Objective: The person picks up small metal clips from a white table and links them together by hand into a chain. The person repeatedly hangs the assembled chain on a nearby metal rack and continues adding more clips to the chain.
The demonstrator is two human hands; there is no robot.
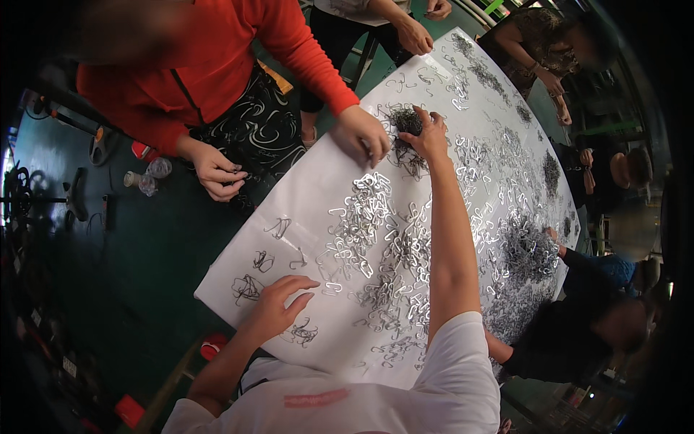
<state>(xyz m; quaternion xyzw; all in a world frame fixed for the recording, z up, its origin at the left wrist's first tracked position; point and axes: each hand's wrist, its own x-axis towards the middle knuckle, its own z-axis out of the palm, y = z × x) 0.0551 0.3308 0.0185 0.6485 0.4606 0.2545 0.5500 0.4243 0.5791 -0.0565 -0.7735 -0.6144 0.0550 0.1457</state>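
Note:
Many small bent wire hooks, S- and C-shaped, lie scattered on a white-covered table (278, 188). My left hand (278, 307) hovers near the table's front left edge, thumb and fingers apart with nothing between them. Just past its fingertips are shiny hooks (332, 288). My right arm stretches far across the table. Its hand (429, 137) curls thumb and fingers around a dense dark clump of wire hooks (406, 121); the palm side is hidden. Between my hands spreads a heap of brighter silver hooks (365, 213).
Across the left edge stands a person in a red jacket (289, 50), one hand (365, 137) close to my right hand. Other people work along the far and right edges. A large dark heap of hooks (528, 249) lies to the right; small wire bundles (247, 288) lie near the left corner.

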